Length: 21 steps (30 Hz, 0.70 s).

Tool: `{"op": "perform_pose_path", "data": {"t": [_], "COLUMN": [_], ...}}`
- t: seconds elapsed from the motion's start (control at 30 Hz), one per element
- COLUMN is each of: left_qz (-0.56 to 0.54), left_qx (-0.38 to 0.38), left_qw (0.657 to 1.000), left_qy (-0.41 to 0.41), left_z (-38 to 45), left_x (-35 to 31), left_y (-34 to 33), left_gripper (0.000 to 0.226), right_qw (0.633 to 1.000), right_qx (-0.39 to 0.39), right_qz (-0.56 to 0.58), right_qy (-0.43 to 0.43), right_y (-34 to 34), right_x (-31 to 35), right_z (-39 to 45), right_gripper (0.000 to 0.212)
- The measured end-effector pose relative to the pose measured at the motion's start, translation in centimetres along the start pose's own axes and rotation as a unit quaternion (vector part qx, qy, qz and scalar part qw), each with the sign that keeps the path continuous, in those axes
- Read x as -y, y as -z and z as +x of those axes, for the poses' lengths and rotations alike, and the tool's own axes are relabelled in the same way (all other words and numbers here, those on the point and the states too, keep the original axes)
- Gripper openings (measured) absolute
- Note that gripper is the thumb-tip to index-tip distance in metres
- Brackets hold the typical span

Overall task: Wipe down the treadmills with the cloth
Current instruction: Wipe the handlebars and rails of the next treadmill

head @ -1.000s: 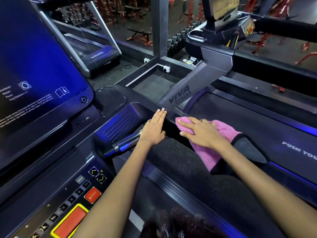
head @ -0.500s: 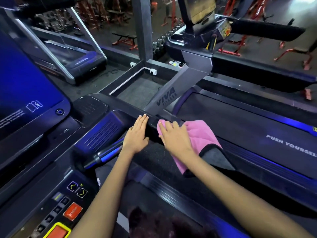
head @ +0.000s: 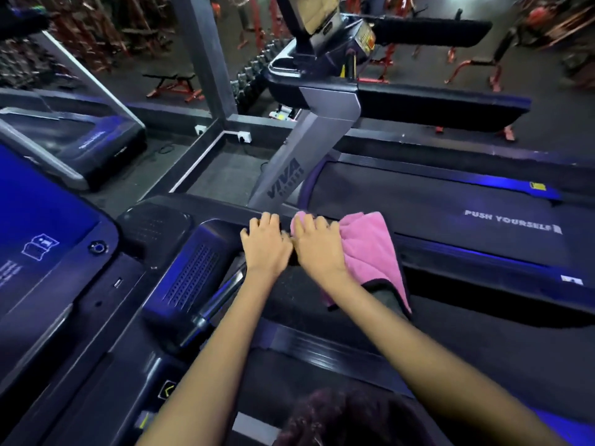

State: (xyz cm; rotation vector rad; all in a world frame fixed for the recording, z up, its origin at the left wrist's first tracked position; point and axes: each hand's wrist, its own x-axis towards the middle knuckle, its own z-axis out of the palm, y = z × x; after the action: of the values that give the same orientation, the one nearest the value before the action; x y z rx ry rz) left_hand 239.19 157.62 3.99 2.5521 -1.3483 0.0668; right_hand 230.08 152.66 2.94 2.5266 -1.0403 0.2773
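Pink cloth (head: 367,249) lying draped over black side rail (head: 467,272) of treadmill, long axis running 12 to 6 o'clock. Right hand (head: 317,249) pressing flat on cloth's 9 o'clock edge, fingers spread. Left hand (head: 265,244) resting flat, empty, touching right. Dim gym; weight benches (head: 170,83) at 11 o'clock.

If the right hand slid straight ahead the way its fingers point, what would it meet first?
Probably the grey VIVA-branded upright of the neighbouring treadmill, just beyond the right hand pressing the pink cloth; depth is uncertain.
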Motion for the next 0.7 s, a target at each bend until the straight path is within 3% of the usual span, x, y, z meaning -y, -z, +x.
{"op": "perform_pose_path", "data": {"t": [0.2, 0.33, 0.5, 0.6, 0.7], "left_qz": [0.066, 0.080, 0.099, 0.056, -0.034], "left_qx": [0.043, 0.035, 0.033, 0.019, 0.021], "left_qw": [0.993, 0.990, 0.987, 0.994, 0.985], "left_qy": [-0.093, -0.113, -0.118, -0.097, -0.169], "left_z": [2.7, 4.0, 4.3, 4.6, 5.3], "left_x": [0.4, 0.2, -0.5, -0.3, -0.3], "left_y": [1.5, 1.7, 1.3, 0.8, -0.5], "left_gripper": [0.030, 0.033, 0.035, 0.035, 0.028], "right_qw": [0.992, 0.977, 0.981, 0.979, 0.975], "right_qx": [-0.075, -0.050, -0.036, -0.029, -0.027], "right_qz": [-0.007, -0.058, -0.003, 0.048, 0.049], "right_qy": [-0.104, -0.198, -0.193, -0.195, -0.215], "right_y": [-1.3, -1.2, -0.2, 0.5, -0.1], "right_x": [-3.9, -3.9, -1.0, -0.4, -0.9], "right_z": [-4.1, -4.9, -1.2, -1.1, -2.6], "right_gripper": [0.047, 0.043, 0.032, 0.032, 0.033]}}
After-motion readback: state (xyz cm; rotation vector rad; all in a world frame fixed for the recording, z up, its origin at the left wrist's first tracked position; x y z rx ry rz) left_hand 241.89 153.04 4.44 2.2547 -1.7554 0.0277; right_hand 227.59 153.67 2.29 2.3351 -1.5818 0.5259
